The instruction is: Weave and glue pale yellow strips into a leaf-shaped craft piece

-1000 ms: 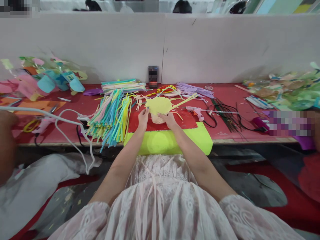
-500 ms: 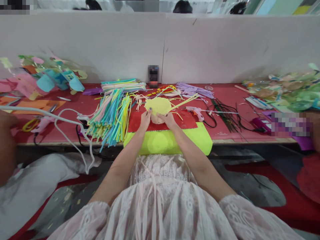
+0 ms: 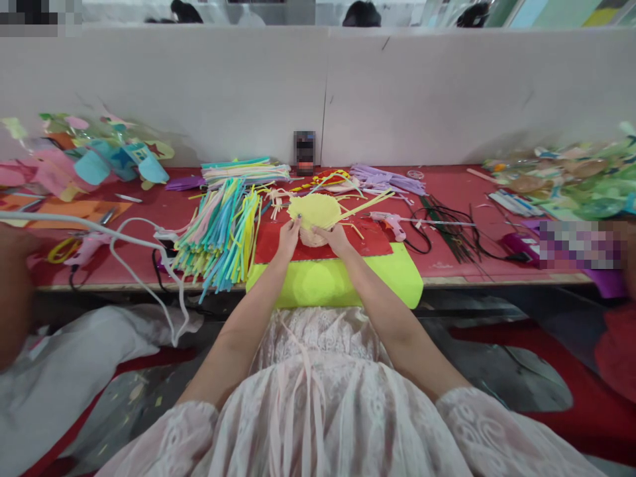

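A pale yellow round craft piece (image 3: 318,209) with a scalloped edge and a beige lower part sits above a red sheet (image 3: 275,245). My left hand (image 3: 289,236) pinches its left edge, with a small dark spot showing at the fingertips. At the lower right edge, my right hand (image 3: 334,238) grips the same piece, thumb lying across its face. Thin yellow strips (image 3: 370,204) stick out to the right behind it. Beneath the red sheet, a bright yellow-green sheet (image 3: 322,285) hangs over the table's front edge.
Bundled coloured strips (image 3: 218,232) lie on the left, purple strips (image 3: 380,179) behind. A pink glue gun (image 3: 396,227) rests on the right, another glue gun (image 3: 89,246) on the left beside a looping white cable (image 3: 132,242). A white partition (image 3: 199,93) stands behind. Co-workers' arms show at both sides.
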Demonstrator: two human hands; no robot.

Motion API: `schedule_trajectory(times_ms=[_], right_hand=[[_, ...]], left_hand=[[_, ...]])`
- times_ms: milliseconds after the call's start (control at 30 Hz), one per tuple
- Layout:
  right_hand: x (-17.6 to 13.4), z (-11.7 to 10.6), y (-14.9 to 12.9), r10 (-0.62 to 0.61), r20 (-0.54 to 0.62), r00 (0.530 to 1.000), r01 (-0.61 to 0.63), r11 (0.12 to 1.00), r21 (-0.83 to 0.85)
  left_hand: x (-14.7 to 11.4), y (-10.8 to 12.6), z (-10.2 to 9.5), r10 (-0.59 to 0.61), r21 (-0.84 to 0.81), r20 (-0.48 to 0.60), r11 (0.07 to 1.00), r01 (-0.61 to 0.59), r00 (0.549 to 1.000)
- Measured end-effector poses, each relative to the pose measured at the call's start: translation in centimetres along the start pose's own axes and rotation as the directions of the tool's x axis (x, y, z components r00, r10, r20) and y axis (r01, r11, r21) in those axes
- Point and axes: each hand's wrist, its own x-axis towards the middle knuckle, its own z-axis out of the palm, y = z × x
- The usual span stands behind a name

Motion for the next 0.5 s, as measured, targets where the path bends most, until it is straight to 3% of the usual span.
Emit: schedule_trajectory(times_ms=[333,500], right_hand=[[-0.14,0.21,0.02,-0.02,0.044,0.999,0.018,0.999,0.044],[0.15,0.05,0.02,-0.035,-0.005,0.999,0.036,0.994,0.104]], left_hand=[[-0.08,0.11,0.05,-0.022,-0.155,-0.038,0.988,0.015,0.999],[-0.48,0.67,0.17,-0.057,-0.261,-0.102,0.965,0.029,0.993]])
